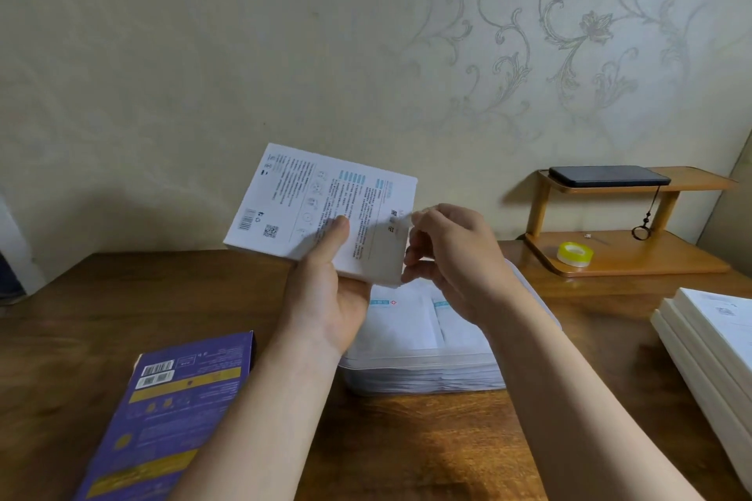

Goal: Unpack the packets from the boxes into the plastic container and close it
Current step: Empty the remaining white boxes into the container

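Through the head camera I see a pale wall (pixel 203 33) with a scrolling floral pattern filling the upper half of the frame, and a dark wooden table (pixel 447 439) across the lower half. At the lower left a purple box (pixel 171 411) with yellow bands and a barcode label lies flat on the table. At the right edge sits a stack of white boxes (pixel 716 338), partly cut off by the frame. In the lower centre, behind both forearms, stands the clear plastic container (pixel 423 378), with white packets (pixel 403 321) lying flat inside it; I cannot tell whether a lid is on it. Above the container, in the middle of the frame, a flat white box (pixel 325 207) printed with small text and a QR code is held up off the table, tilted. The left hand (pixel 329 305) grips it from below, thumb pressed on the printed face. The right hand (pixel 451 252) meets the box at its right end, fingertips pinched close on the edge there. At the upper right a two-tier wooden shelf (pixel 626 256) stands on the table. A dark phone (pixel 610 176) lies on its top tier, a cord with a ring (pixel 647 220) hangs down from it, and a roll of yellow-green tape (pixel 574 254) rests on the lower tier.
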A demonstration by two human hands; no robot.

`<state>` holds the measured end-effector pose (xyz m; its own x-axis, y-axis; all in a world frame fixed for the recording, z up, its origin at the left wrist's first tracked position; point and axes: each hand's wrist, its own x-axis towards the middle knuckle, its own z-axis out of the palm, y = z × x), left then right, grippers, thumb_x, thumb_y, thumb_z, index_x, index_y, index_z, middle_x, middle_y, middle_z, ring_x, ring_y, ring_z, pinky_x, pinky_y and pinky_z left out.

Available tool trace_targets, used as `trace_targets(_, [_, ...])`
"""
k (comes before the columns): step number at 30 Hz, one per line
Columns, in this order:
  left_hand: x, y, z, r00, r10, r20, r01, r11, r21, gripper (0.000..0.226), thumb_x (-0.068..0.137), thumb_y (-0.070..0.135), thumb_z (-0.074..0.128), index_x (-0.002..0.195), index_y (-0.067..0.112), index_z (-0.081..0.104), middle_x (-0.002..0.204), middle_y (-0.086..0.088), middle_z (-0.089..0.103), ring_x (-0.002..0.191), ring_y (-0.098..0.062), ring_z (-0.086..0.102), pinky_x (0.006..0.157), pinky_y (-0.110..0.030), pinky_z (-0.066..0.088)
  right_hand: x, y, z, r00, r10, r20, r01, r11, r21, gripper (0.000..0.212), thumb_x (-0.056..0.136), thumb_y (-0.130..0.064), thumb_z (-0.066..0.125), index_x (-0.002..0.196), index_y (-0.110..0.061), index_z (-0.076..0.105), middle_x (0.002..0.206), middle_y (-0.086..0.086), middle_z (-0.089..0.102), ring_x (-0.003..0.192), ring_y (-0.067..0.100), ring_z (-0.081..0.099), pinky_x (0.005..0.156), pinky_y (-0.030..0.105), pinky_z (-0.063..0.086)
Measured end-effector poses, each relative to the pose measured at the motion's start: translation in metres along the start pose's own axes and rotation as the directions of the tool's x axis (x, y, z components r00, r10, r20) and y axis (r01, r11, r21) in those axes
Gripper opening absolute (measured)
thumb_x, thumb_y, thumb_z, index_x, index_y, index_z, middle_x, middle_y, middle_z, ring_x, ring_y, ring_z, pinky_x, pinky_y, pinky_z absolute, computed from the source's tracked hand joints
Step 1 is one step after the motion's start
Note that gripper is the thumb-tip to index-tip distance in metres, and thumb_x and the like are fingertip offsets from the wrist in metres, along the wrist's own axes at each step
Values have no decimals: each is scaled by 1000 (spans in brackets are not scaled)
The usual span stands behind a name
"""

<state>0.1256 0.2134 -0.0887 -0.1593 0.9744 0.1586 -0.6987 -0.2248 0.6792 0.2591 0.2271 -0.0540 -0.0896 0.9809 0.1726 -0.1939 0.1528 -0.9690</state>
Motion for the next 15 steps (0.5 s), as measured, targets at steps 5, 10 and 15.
trace_targets(5, [0,-1,-3,999,20,-27,-17,996,89,51,86,19,69,135,29,61,131,-11,68,126,-36,60,97,-54,54,0,-4,-4,993,-41,-109,20,982,-188,33,97,-30,58,83,0,56,70,12,61,54,22,59,46,34,50])
trace_targets(10, [-1,-7,-2,997,72,18,-74,963,258,39,87,18,74,120,40,70,126,-5,71,118,-31,64,95,-56,55,-4,3,1,980,-181,-80,112,841,-529,41,86,-44,74,74,-9,56,70,2,67,57,13,60,45,33,52])
trace_targets(15, [-4,-10,0,990,136,28,-138,940,312,43,86,14,73,123,35,68,124,1,72,119,-29,64,96,-53,55,2,1,-8,998,-51,-32,34,922,-386,25,92,-19,70,75,-3,62,69,9,65,57,11,58,51,30,53])
